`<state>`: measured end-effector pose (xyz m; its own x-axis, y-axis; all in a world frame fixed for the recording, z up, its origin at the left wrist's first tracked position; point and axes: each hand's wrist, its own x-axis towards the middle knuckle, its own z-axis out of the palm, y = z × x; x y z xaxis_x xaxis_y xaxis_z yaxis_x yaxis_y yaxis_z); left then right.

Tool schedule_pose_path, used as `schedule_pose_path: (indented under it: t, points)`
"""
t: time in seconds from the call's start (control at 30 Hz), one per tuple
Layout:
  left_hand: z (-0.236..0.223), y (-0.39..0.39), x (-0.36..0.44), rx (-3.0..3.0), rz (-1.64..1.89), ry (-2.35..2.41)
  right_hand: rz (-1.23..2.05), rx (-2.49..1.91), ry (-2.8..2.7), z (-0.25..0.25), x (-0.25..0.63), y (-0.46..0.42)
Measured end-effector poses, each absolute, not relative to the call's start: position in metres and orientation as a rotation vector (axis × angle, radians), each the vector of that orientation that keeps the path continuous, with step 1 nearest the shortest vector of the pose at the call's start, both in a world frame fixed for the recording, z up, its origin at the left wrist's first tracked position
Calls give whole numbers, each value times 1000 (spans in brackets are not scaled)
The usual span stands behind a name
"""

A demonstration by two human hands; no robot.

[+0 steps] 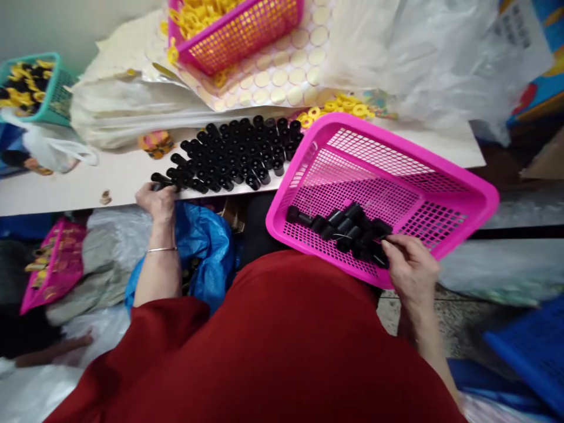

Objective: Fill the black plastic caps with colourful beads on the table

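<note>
A pink mesh basket (458,182) rests tilted on my lap and the table edge, with several black plastic tubes (343,223) lying in its near corner. My right hand (408,267) reaches into that corner and its fingers close on black tubes there. Many black tubes (240,153) stand upright in rows on the white table (66,188). My left hand (155,198) is at the table's front edge, gripping a black tube at the left end of the rows.
A second pink basket (247,35) of yellow rings stands at the back on a sheet of round stickers. A teal basket (57,88) with black and yellow parts sits far left. Loose yellow rings (339,107), plastic bags and a blue bag (202,241) surround the table.
</note>
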<state>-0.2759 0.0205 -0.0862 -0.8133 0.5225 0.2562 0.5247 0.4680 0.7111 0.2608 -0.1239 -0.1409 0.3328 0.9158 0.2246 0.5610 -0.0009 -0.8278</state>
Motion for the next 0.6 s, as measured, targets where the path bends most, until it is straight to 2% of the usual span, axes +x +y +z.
schedule_pose_path:
  t: [0.27,0.37,0.5,0.6]
  points:
    - [-75,29,-281,-822,-1669,-2703,300,-1623,-1585,-152,236,-95]
    - [-65,18,-268,-740,-1800,-2514,279,-1712,-1604,-154,236,-84]
    - [-52,2,-224,-952,-2020,-2095,301,-1794,-1785,-158,245,-77]
    - [-42,-10,-169,-1177,-2238,-2185,249,-1839,-1919,-156,251,-69]
